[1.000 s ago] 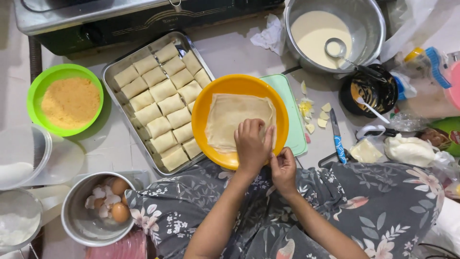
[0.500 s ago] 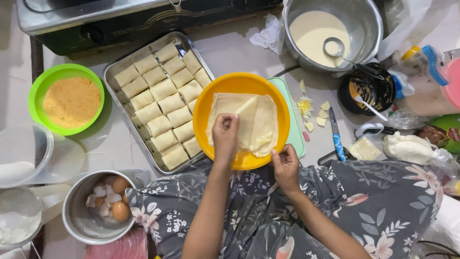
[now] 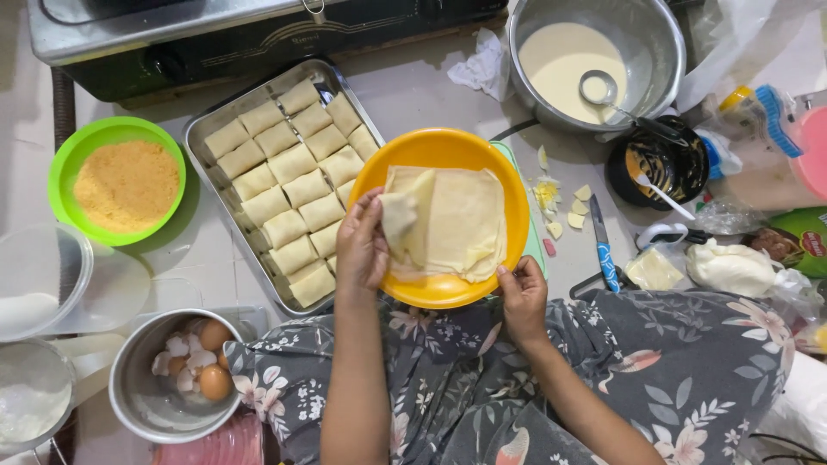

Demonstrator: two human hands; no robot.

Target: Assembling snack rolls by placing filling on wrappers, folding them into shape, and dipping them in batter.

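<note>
Pale thin pastry wrapper (image 3: 452, 224) lies in the round orange plastic plate (image 3: 512, 202) on the lap, its left edge pinched in the left hand (image 3: 362, 245) fingers to fold inward, while the right hand (image 3: 521, 297) fingers grip the rim to steady it.

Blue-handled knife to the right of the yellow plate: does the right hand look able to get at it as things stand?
Probably yes. The right hand only pinches the near edge of the wrapper on the yellow plate, and the blue-handled knife lies just to its right on the bare floor, with nothing on top of it.
</note>
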